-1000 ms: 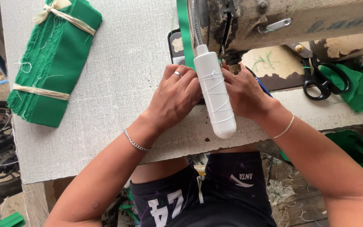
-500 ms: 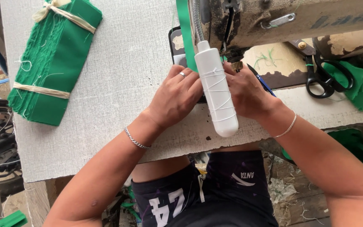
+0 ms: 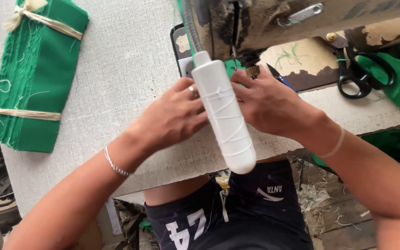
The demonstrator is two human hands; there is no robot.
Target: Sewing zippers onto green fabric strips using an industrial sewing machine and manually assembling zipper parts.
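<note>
Two hands, left hand (image 3: 174,115) and right hand (image 3: 267,104), lie flat with fingers spread, pressing green fabric (image 3: 230,67) beneath the sewing machine (image 3: 255,23); stitching looks underway, with a bundled stack (image 3: 33,78) left of it untouched.

No screens or signs show. The one tied package is a bundle (image 3: 33,78) of green cloth pieces, a long flat block lying well left of the sewing machine (image 3: 274,23). It is bound by two cream strips, one (image 3: 47,23) knotted near its far end and one (image 3: 26,113) across its near end.

Just in front of the machine lies a plain white bottle (image 3: 225,120), round-shouldered with a narrow neck toward the machine and wound with thin white thread.

Nearer than the machine, below the table's edge, dark shorts (image 3: 246,217) carry white printed marks: large figures and a small logo.
</note>
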